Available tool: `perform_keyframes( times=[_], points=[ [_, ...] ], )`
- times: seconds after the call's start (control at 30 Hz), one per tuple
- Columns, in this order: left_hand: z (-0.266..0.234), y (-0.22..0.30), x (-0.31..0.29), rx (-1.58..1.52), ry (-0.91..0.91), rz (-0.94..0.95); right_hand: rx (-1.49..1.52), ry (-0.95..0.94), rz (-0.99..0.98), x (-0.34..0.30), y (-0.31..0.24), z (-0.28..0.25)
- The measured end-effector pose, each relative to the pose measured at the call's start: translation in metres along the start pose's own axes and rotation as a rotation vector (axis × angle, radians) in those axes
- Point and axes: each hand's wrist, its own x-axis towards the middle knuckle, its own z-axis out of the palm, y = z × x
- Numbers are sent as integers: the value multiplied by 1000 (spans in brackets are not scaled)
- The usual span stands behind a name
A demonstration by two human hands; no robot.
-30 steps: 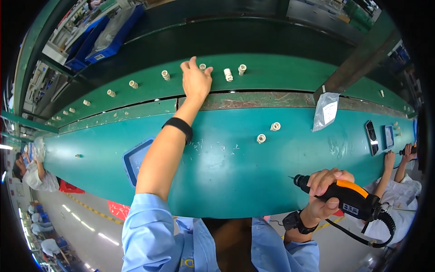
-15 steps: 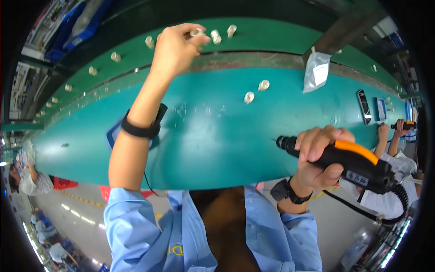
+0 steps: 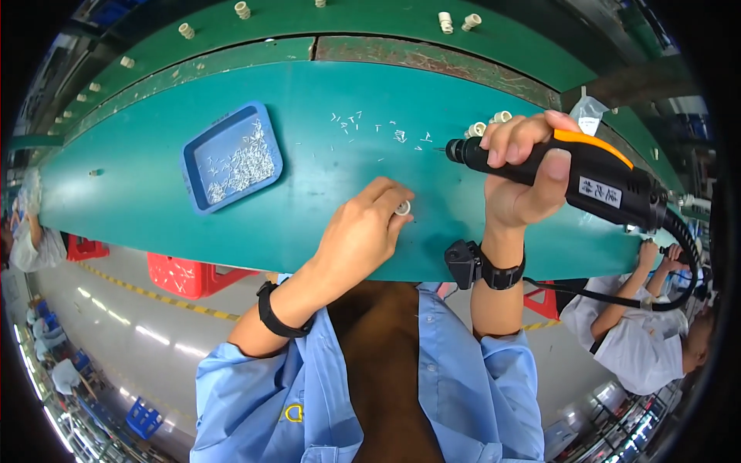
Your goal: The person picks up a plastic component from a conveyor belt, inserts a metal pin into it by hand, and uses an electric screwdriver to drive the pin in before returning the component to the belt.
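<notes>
Hands working at a green table (image 3: pixel 231 224).
Left hand (image 3: pixel 359 235) is pinching a small white ring (image 3: pixel 403 207); right hand (image 3: pixel 521 174) is gripping a black-and-orange power tool (image 3: pixel 590 181).

White rectangular label (image 3: pixel 593 187) on black-and-orange power tool (image 3: pixel 587 179), clear plastic bag (image 3: pixel 589 113) behind

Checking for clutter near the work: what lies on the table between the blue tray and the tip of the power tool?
In the head view, small white pins lie scattered on the green table between the blue tray and the tool tip.
</notes>
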Motion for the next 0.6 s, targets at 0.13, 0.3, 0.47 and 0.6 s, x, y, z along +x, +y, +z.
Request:
perform_keyframes(
  times=[0.13,0.3,0.47,0.6],
  points=[
    [-7,9,-20,-151,-38,26,2,-27,29,-7,0,3],
    [12,-8,-17,-151,31,13,-5,-54,17,-8,11,4],
    [23,-19,-8,-107,95,82,-17,-47,37,-8,20,1],
    [27,-20,-7,-45,140,148,33,-40,27,-8,14,-3]
  ],
)
